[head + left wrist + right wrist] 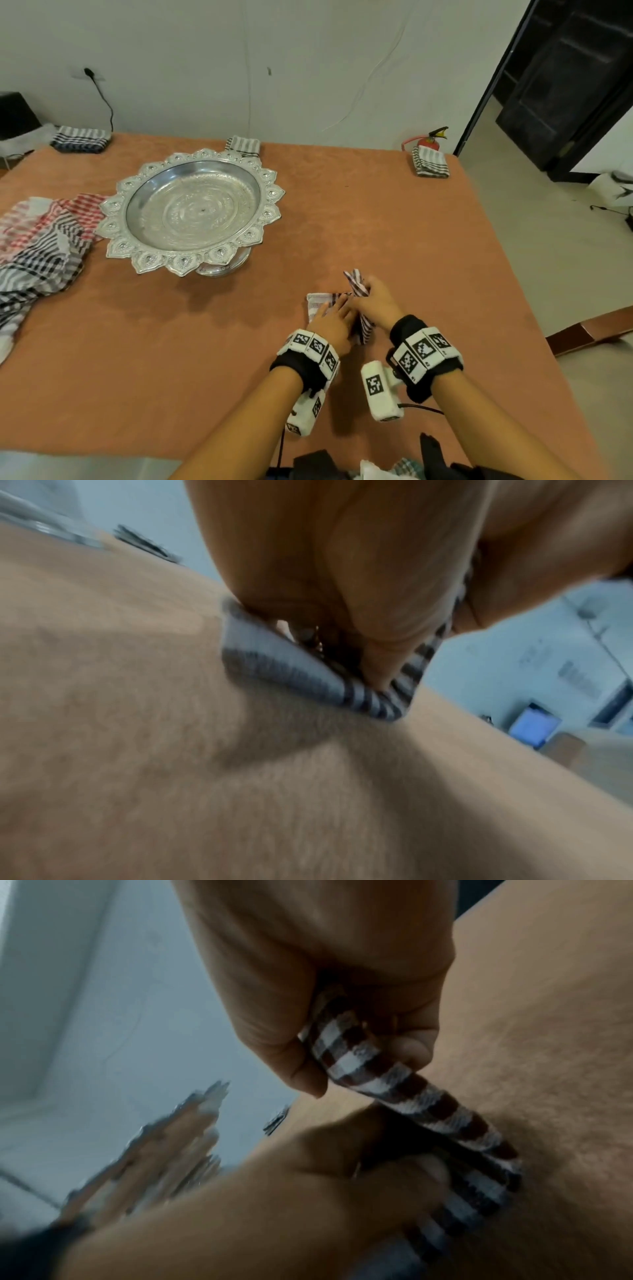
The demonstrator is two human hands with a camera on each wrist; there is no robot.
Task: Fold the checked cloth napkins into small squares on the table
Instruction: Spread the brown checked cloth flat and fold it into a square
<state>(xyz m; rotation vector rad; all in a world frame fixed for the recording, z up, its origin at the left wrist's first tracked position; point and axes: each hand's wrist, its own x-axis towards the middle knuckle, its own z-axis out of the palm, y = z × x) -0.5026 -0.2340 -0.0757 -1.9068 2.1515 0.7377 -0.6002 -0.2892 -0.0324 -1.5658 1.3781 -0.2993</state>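
A dark-checked napkin point(320, 301) lies partly folded on the orange table point(394, 222), near the front right. My left hand point(334, 320) presses its fingers down on the flat part of the cloth. In the left wrist view, the fingertips point(377, 669) bear on the napkin point(301, 674). My right hand point(378, 301) grips a raised, bunched part of the same napkin, and one corner point(354, 277) sticks up beyond the fingers. The right wrist view shows thumb and fingers point(294, 1064) pinching the checked fold point(359, 1056), with the left hand point(291, 1191) below it.
A large ornate silver tray point(118, 205) stands left of centre. A heap of unfolded checked napkins point(41, 240) lies at the left edge. Folded napkins sit along the far edge point(80, 138) point(244, 145) point(431, 162). The table's right edge drops to the floor.
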